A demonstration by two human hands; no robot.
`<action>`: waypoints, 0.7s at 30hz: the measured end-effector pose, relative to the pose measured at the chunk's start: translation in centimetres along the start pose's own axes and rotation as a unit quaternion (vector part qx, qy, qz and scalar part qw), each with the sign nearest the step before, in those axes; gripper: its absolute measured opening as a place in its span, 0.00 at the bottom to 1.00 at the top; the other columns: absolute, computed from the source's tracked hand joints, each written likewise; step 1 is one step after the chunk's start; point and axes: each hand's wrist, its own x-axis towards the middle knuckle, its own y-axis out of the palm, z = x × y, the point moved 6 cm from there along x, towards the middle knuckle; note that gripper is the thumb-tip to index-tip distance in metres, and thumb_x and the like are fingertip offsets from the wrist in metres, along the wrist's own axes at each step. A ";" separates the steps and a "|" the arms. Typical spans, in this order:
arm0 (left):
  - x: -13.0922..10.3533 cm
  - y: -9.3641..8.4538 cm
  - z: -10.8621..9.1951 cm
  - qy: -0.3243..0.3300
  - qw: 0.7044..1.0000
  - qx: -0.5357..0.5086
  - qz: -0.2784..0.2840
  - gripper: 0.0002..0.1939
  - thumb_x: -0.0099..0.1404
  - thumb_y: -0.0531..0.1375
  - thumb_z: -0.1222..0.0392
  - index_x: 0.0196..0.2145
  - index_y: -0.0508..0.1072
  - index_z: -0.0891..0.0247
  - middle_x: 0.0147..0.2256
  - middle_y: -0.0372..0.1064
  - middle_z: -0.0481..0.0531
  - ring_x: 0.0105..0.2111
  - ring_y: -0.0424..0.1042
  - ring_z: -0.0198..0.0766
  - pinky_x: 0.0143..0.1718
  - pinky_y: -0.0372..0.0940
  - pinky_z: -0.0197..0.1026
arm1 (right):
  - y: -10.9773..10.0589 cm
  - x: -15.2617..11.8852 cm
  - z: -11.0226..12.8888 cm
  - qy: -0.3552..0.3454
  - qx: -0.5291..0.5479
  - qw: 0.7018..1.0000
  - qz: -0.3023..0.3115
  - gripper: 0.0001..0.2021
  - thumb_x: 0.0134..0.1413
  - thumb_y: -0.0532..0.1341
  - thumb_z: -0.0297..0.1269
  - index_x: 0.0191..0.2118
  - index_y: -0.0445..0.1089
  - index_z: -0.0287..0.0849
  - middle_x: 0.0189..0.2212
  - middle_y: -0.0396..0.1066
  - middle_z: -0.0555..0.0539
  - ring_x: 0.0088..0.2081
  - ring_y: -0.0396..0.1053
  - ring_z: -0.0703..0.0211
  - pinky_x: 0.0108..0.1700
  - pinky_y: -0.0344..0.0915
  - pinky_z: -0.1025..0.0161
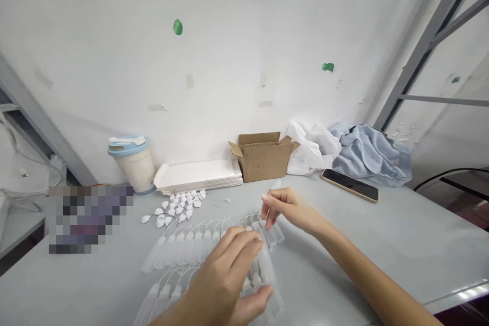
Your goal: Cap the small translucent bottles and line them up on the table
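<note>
Rows of translucent white tubes [194, 247] with thin curved strings at their tops lie on the grey table [328, 265]. My left hand [233, 270] is over the right part of these rows, its thumb apart from its bent fingers; a clear tube lies just beside it, and whether the hand grips it is unclear. My right hand [280, 206] is at the upper right end of the back row, fingers curled and pinched near the strings. A small whitish piece shows behind its fingers. Small white caps [179, 206] are heaped behind the rows, to the left.
Along the wall stand a cup with a blue lid [135, 165], a stack of flat white boxes [200, 174], an open cardboard box [265, 160], a white plastic bag [311, 147] and blue cloth [369, 155]. A phone [349, 185] lies at right. A pixelated patch covers the left side.
</note>
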 end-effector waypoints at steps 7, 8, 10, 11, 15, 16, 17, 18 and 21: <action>-0.9 5.8 -1.2 0.036 0.994 0.002 0.100 0.17 0.54 0.64 0.54 0.38 0.70 0.68 0.35 0.70 0.60 0.35 0.67 0.48 0.33 0.69 0.47 | -3.3 1.0 -1.1 -0.013 -0.094 0.982 -0.162 0.20 0.53 0.58 0.52 0.22 0.65 0.39 0.20 0.70 0.49 0.20 0.69 0.63 0.25 0.62 0.66; -1.1 6.4 -1.2 0.033 0.993 0.019 0.107 0.17 0.53 0.64 0.54 0.37 0.70 0.69 0.34 0.70 0.60 0.35 0.67 0.48 0.32 0.69 0.47 | -3.6 1.1 -1.4 -0.020 -0.113 0.978 -0.174 0.20 0.54 0.57 0.51 0.22 0.65 0.39 0.20 0.70 0.49 0.20 0.69 0.63 0.25 0.61 0.67; -1.2 7.3 -1.2 0.019 0.990 0.052 0.128 0.16 0.51 0.65 0.56 0.34 0.71 0.69 0.32 0.70 0.60 0.33 0.67 0.49 0.29 0.68 0.48 | -4.3 1.3 -1.8 -0.039 -0.170 0.964 -0.200 0.18 0.56 0.55 0.47 0.22 0.65 0.40 0.21 0.71 0.48 0.21 0.69 0.62 0.25 0.61 0.66; -1.2 7.5 -1.2 0.006 0.988 0.066 0.142 0.15 0.50 0.65 0.57 0.33 0.71 0.69 0.31 0.69 0.60 0.33 0.67 0.49 0.29 0.68 0.48 | -4.7 1.4 -1.9 -0.052 -0.213 0.951 -0.216 0.17 0.58 0.54 0.45 0.24 0.66 0.40 0.22 0.71 0.48 0.22 0.70 0.61 0.25 0.62 0.66; -1.1 7.6 -0.9 -0.046 0.974 0.081 0.209 0.12 0.50 0.64 0.58 0.32 0.70 0.66 0.29 0.68 0.57 0.33 0.65 0.49 0.30 0.67 0.48 | -6.2 1.6 -2.3 -0.085 -0.363 0.890 -0.263 0.08 0.58 0.54 0.34 0.30 0.67 0.40 0.28 0.73 0.46 0.30 0.71 0.58 0.33 0.64 0.64; -1.1 7.5 -0.9 -0.055 0.970 0.078 0.222 0.11 0.51 0.64 0.58 0.32 0.70 0.66 0.29 0.67 0.57 0.33 0.65 0.48 0.32 0.67 0.49 | -6.5 1.7 -2.5 -0.086 -0.379 0.882 -0.266 0.07 0.57 0.54 0.32 0.31 0.67 0.40 0.30 0.73 0.45 0.32 0.71 0.57 0.35 0.65 0.63; -1.1 7.4 -0.8 -0.063 0.968 0.075 0.232 0.10 0.51 0.63 0.59 0.32 0.70 0.65 0.30 0.67 0.57 0.34 0.65 0.48 0.33 0.67 0.49 | -6.8 1.9 -2.7 -0.084 -0.390 0.877 -0.266 0.06 0.57 0.54 0.31 0.33 0.68 0.40 0.32 0.73 0.44 0.35 0.71 0.56 0.37 0.65 0.61; -1.2 7.3 -0.8 -0.070 0.965 0.071 0.240 0.10 0.52 0.63 0.59 0.32 0.70 0.65 0.30 0.67 0.57 0.34 0.65 0.48 0.33 0.67 0.49 | -7.0 2.0 -3.0 -0.083 -0.405 0.871 -0.265 0.07 0.57 0.53 0.29 0.35 0.68 0.39 0.35 0.72 0.42 0.37 0.70 0.54 0.39 0.65 0.60; -1.2 6.8 -1.1 -0.084 0.961 0.061 0.257 0.11 0.52 0.63 0.60 0.33 0.71 0.66 0.32 0.67 0.58 0.35 0.65 0.49 0.35 0.67 0.50 | -7.4 2.4 -3.6 -0.079 -0.447 0.857 -0.245 0.13 0.54 0.52 0.23 0.43 0.68 0.38 0.44 0.70 0.38 0.47 0.67 0.50 0.46 0.63 0.56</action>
